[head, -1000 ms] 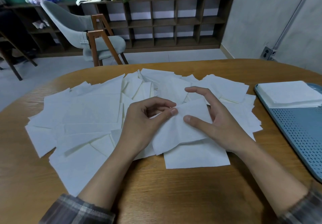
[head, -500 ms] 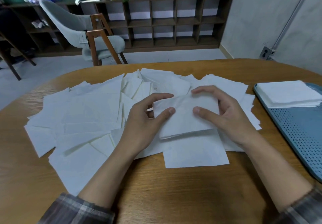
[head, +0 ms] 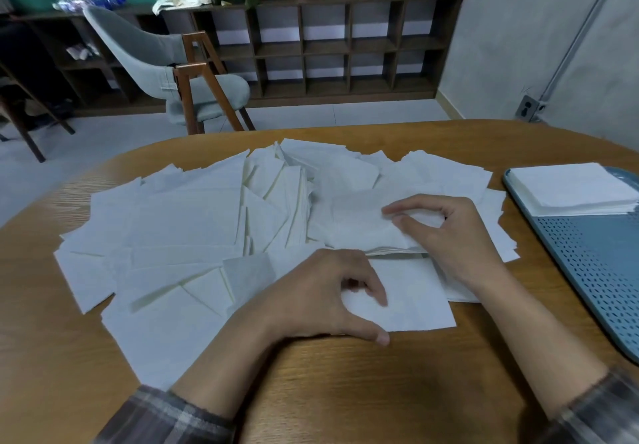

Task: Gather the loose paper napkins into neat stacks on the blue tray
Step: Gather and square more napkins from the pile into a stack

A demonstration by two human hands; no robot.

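Napkins (head: 359, 222) at centre: right hand (head: 453, 236) grip clamps them; left hand (head: 321, 298), grip unclear, should square the edges first.

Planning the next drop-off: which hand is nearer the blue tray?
Right. The right hand holds a napkin bundle left of the tray; the left hand is over a single napkin, farther left.

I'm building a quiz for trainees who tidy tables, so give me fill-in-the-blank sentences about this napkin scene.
1. The neat stack sits on the ____ tray.
2. The loose napkins lie spread over a ____ table.
3. The right hand pinches a small bundle of ____.
Missing words: blue; wooden; napkins.
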